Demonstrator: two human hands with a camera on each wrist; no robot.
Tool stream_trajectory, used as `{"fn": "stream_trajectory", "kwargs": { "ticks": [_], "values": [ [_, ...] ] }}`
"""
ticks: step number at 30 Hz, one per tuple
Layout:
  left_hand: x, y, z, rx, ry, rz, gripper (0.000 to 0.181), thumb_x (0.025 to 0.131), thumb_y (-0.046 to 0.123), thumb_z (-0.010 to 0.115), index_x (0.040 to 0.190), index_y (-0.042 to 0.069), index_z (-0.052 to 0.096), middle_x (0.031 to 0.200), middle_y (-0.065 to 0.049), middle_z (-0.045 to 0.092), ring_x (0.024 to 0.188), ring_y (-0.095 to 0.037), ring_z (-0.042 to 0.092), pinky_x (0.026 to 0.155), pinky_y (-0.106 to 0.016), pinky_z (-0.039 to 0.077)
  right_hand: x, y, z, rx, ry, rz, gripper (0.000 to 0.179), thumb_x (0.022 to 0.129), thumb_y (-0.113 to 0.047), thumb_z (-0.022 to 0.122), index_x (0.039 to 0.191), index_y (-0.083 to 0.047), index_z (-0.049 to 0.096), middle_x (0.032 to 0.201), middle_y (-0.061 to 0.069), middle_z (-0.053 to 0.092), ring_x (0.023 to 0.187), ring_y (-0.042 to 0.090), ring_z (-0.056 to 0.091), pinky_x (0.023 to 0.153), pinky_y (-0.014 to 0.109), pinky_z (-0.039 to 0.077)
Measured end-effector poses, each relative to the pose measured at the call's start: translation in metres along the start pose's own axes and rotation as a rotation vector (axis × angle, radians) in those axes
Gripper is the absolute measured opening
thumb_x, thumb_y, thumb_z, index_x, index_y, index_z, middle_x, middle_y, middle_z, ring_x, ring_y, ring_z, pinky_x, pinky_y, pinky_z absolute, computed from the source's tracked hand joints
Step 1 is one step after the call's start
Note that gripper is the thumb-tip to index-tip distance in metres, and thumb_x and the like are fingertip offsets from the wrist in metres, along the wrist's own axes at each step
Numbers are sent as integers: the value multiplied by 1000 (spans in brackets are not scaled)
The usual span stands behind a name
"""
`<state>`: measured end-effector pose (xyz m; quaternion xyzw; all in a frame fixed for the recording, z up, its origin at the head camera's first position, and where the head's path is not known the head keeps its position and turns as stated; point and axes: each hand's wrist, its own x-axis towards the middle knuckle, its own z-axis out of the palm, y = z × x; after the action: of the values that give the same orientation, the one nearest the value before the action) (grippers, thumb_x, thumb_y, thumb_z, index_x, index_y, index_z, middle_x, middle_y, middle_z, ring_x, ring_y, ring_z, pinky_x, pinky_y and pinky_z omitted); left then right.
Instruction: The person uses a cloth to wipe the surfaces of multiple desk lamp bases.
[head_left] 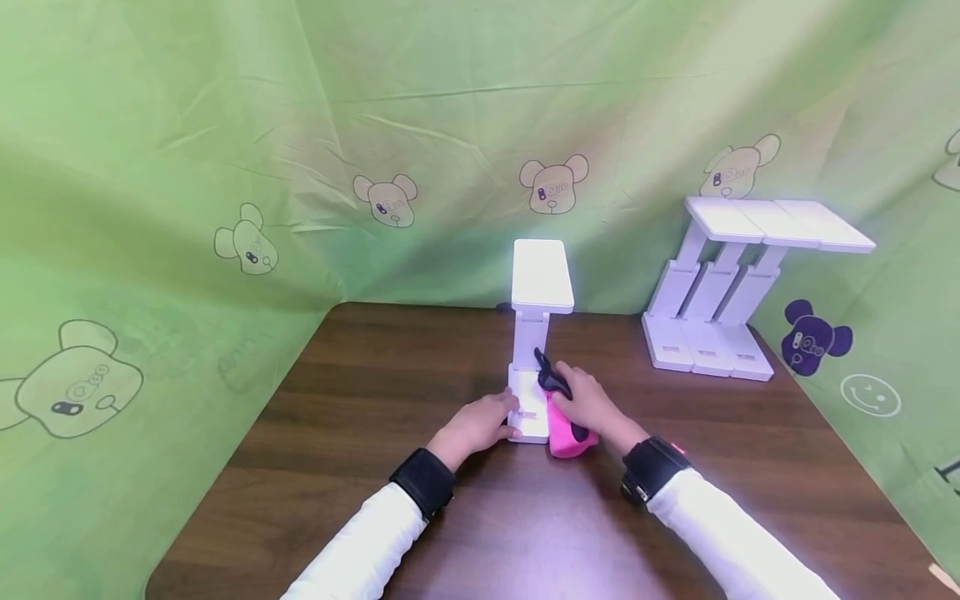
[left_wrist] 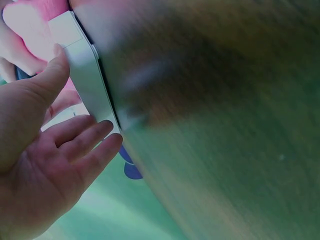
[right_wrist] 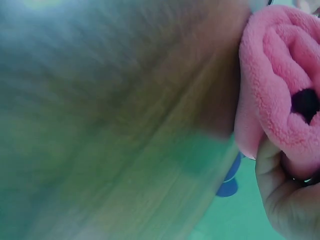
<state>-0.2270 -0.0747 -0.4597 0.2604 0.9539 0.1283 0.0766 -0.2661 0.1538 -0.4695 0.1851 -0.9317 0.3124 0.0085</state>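
Observation:
A white folding desk lamp (head_left: 542, 275) stands upright at mid-table with its head lit. My left hand (head_left: 480, 421) rests along the left side of its base (head_left: 528, 404), fingers nearly straight. In the left wrist view, the thumb and fingertips (left_wrist: 111, 131) touch the base's edge. Right beside the base, my right hand (head_left: 588, 404) grips a rolled pink plush cloth (head_left: 567, 437) that has a black piece (head_left: 553, 381) sticking out at its far end. The right wrist view shows the rolled end close up, dark at its centre, with fingers (right_wrist: 272, 172) curled under it.
Three similar white lamps (head_left: 708, 346) stand side by side at the table's back right, heads lit. Green printed cloth (head_left: 457, 100) hangs behind the brown wooden table (head_left: 360, 375) and along both sides.

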Motion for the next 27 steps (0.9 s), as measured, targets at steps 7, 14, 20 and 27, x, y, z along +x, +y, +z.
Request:
{"fn": "stream_trajectory", "kwargs": {
  "ticks": [7,14,20,27],
  "values": [
    [-2,1,-2,0,5,-3,46,95,35,70,133,11,61,151,-16,51,132,-27,56,105,-40,48,-37,-10,-7,-62,-112,-131,55,93,-11,67,144,1,50,118,20,63,104,33,64,89,52,54],
    [-2,-1,0,10,43,24,40,94,35,72,125,11,64,146,-15,56,121,-25,63,98,-38,53,-66,-9,-20,-92,-207,-260,46,92,-10,69,135,-4,57,113,9,64,96,20,62,84,42,55],
    [-2,-7,-1,-8,61,70,34,95,35,71,119,11,65,129,-12,67,108,-22,67,91,-35,55,-81,-12,-33,-157,-179,-435,35,88,-10,70,123,-10,65,110,-1,67,95,14,65,84,40,56],
    [6,-13,-3,-18,102,70,17,98,25,68,112,14,69,92,-1,69,78,-15,59,77,-31,53,-79,-41,-20,-353,-121,-707,41,89,-19,75,129,-24,67,115,-8,66,85,7,65,76,30,57]
  ]
}}
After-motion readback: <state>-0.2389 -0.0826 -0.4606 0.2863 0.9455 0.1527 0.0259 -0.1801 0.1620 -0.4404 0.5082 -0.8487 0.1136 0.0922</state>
